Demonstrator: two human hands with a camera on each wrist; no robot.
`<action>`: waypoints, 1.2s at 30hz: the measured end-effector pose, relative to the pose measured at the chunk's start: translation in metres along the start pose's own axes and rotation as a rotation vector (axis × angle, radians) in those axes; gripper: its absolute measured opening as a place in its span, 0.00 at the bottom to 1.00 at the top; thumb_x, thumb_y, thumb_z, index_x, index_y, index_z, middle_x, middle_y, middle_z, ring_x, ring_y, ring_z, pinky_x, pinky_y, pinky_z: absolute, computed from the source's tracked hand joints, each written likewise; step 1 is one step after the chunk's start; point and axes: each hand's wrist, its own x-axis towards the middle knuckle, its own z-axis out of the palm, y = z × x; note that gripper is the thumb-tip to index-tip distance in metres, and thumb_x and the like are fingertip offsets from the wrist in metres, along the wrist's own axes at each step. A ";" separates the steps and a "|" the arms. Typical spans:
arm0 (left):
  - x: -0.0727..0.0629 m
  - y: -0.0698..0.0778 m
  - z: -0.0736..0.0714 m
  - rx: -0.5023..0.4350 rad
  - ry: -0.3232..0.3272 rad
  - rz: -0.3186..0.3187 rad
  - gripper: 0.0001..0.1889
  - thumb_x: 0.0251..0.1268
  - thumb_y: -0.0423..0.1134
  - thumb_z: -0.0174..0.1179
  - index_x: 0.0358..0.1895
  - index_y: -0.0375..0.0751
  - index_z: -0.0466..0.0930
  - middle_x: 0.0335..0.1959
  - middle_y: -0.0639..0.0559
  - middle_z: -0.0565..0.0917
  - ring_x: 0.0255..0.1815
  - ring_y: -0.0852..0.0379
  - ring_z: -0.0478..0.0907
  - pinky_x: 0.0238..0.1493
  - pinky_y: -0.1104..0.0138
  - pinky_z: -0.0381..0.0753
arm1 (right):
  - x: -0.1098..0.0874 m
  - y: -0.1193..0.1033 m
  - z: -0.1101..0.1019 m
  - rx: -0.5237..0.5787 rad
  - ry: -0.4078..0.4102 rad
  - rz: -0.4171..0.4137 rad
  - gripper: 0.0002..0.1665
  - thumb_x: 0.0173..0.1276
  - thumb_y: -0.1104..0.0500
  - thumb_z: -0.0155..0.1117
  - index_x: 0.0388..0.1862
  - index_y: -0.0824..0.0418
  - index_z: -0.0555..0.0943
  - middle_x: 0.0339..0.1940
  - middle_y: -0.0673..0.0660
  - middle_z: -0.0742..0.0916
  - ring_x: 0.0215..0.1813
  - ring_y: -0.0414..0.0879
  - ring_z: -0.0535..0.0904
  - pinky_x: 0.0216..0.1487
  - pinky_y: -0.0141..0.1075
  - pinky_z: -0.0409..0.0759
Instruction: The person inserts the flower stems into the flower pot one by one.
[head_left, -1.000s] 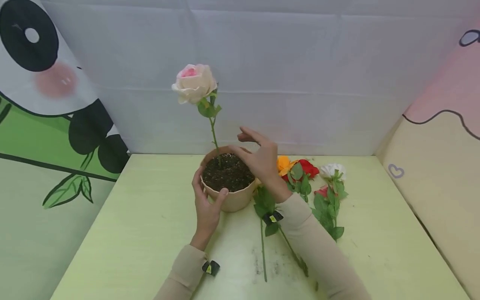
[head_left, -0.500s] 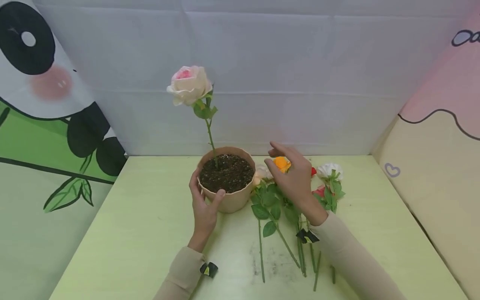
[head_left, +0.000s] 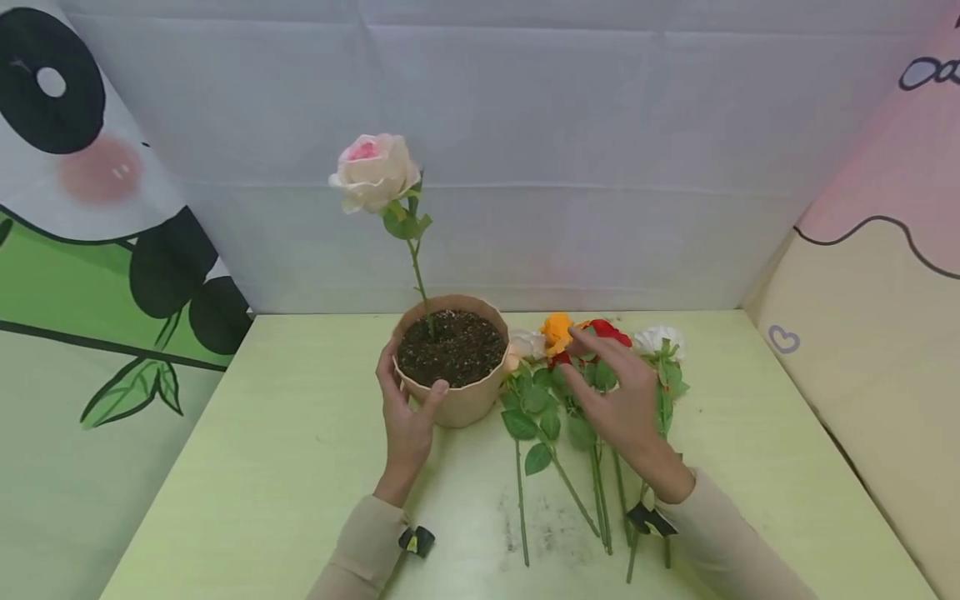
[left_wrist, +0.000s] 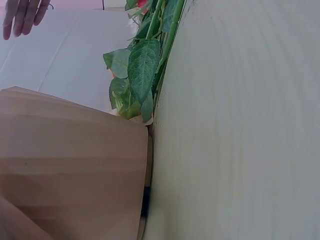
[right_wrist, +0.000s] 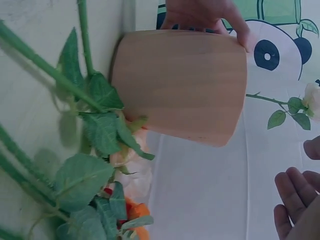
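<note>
A pale pink rose (head_left: 375,173) stands in the dark soil (head_left: 452,348) of a light brown flowerpot (head_left: 459,406), its stem leaning left. My left hand (head_left: 407,425) holds the pot's left side, thumb at the front rim and fingers round the wall. In the right wrist view, that pot (right_wrist: 180,85) shows sideways with the left hand (right_wrist: 205,15) on it. My right hand (head_left: 621,408) hovers over the loose flowers, fingers apart and nothing between them. Under and beside it lie an orange flower (head_left: 557,332), a red flower (head_left: 609,332) and a white flower (head_left: 660,340).
Several green stems (head_left: 602,508) point towards the front edge of the pale yellow table (head_left: 300,467). A pale flower (head_left: 527,343) lies close to the pot's right side. Behind the table hangs a white cloth (head_left: 525,167), with printed panels on both sides.
My right hand has moved from above the pot to the right and down, over the loose flowers. The left hand keeps its hold on the pot, and the rose stays standing.
</note>
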 end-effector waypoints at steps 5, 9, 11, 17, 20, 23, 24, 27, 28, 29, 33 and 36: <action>-0.002 0.002 0.001 0.004 -0.002 -0.019 0.49 0.68 0.43 0.69 0.90 0.53 0.53 0.90 0.54 0.58 0.90 0.47 0.53 0.84 0.31 0.49 | -0.015 0.005 -0.006 -0.017 -0.056 0.025 0.32 0.60 0.72 0.80 0.65 0.69 0.88 0.44 0.62 0.94 0.43 0.59 0.90 0.59 0.27 0.79; -0.002 0.002 0.001 -0.006 -0.009 -0.014 0.49 0.68 0.42 0.69 0.90 0.52 0.53 0.90 0.53 0.59 0.90 0.47 0.53 0.84 0.31 0.49 | -0.030 0.006 -0.011 -0.036 -0.121 0.074 0.36 0.58 0.74 0.82 0.68 0.66 0.87 0.45 0.59 0.95 0.43 0.56 0.92 0.49 0.31 0.87; -0.001 0.002 0.002 -0.012 -0.012 -0.009 0.49 0.68 0.41 0.69 0.90 0.51 0.53 0.90 0.53 0.59 0.90 0.47 0.54 0.85 0.32 0.49 | -0.038 0.005 -0.012 -0.052 -0.160 0.108 0.37 0.58 0.75 0.83 0.69 0.65 0.87 0.44 0.56 0.95 0.42 0.54 0.92 0.43 0.36 0.89; -0.001 0.004 0.001 -0.002 -0.016 -0.005 0.49 0.69 0.42 0.69 0.90 0.53 0.53 0.90 0.53 0.58 0.90 0.47 0.55 0.85 0.33 0.49 | -0.060 0.003 -0.015 -0.059 -0.277 0.259 0.38 0.61 0.74 0.83 0.71 0.64 0.85 0.44 0.56 0.94 0.41 0.51 0.91 0.39 0.43 0.91; -0.001 0.003 0.001 0.001 -0.015 -0.007 0.49 0.68 0.43 0.69 0.90 0.54 0.53 0.90 0.54 0.58 0.90 0.47 0.54 0.85 0.32 0.49 | -0.068 0.004 -0.016 -0.046 -0.341 0.343 0.37 0.63 0.73 0.82 0.72 0.64 0.84 0.44 0.59 0.93 0.40 0.46 0.90 0.38 0.41 0.91; 0.000 0.003 0.000 0.000 -0.014 -0.008 0.49 0.68 0.43 0.69 0.90 0.55 0.53 0.90 0.54 0.58 0.90 0.47 0.54 0.85 0.32 0.49 | -0.076 0.005 -0.016 -0.039 -0.400 0.406 0.36 0.64 0.73 0.81 0.72 0.64 0.84 0.44 0.60 0.93 0.39 0.41 0.89 0.38 0.37 0.90; 0.000 0.003 0.000 -0.001 -0.013 -0.008 0.49 0.68 0.43 0.69 0.90 0.55 0.53 0.90 0.54 0.58 0.90 0.47 0.54 0.85 0.32 0.49 | -0.078 0.005 -0.015 -0.037 -0.420 0.422 0.37 0.64 0.73 0.81 0.72 0.65 0.84 0.44 0.59 0.93 0.39 0.40 0.89 0.37 0.37 0.89; -0.001 0.004 -0.001 0.002 -0.009 -0.011 0.49 0.68 0.43 0.69 0.90 0.55 0.53 0.90 0.55 0.58 0.90 0.47 0.53 0.85 0.31 0.49 | -0.083 0.006 -0.014 -0.030 -0.480 0.457 0.37 0.63 0.73 0.81 0.73 0.66 0.83 0.43 0.58 0.93 0.39 0.40 0.88 0.36 0.34 0.88; -0.001 0.004 -0.001 0.003 -0.007 -0.012 0.49 0.68 0.43 0.69 0.90 0.55 0.53 0.90 0.55 0.57 0.91 0.47 0.52 0.85 0.31 0.48 | -0.084 0.006 -0.013 -0.029 -0.502 0.462 0.38 0.63 0.74 0.81 0.73 0.67 0.83 0.43 0.57 0.93 0.39 0.40 0.88 0.35 0.33 0.87; -0.002 0.004 -0.001 0.004 -0.005 -0.012 0.49 0.68 0.43 0.69 0.90 0.54 0.53 0.90 0.55 0.57 0.91 0.47 0.51 0.84 0.30 0.48 | -0.085 0.006 -0.012 -0.029 -0.526 0.467 0.38 0.63 0.74 0.81 0.73 0.67 0.82 0.43 0.57 0.93 0.39 0.40 0.88 0.35 0.33 0.87; -0.002 0.004 -0.001 0.001 -0.003 -0.016 0.49 0.68 0.42 0.69 0.90 0.55 0.53 0.90 0.56 0.57 0.91 0.47 0.50 0.85 0.30 0.48 | -0.087 0.006 -0.009 -0.051 -0.614 0.488 0.39 0.63 0.73 0.81 0.75 0.68 0.81 0.42 0.55 0.91 0.38 0.40 0.88 0.36 0.32 0.87; -0.001 0.004 -0.001 -0.005 -0.008 -0.017 0.49 0.68 0.42 0.69 0.90 0.55 0.53 0.90 0.56 0.57 0.90 0.48 0.52 0.85 0.32 0.49 | -0.087 0.005 -0.006 -0.086 -0.658 0.497 0.40 0.64 0.71 0.82 0.75 0.67 0.81 0.40 0.52 0.91 0.37 0.38 0.86 0.37 0.32 0.86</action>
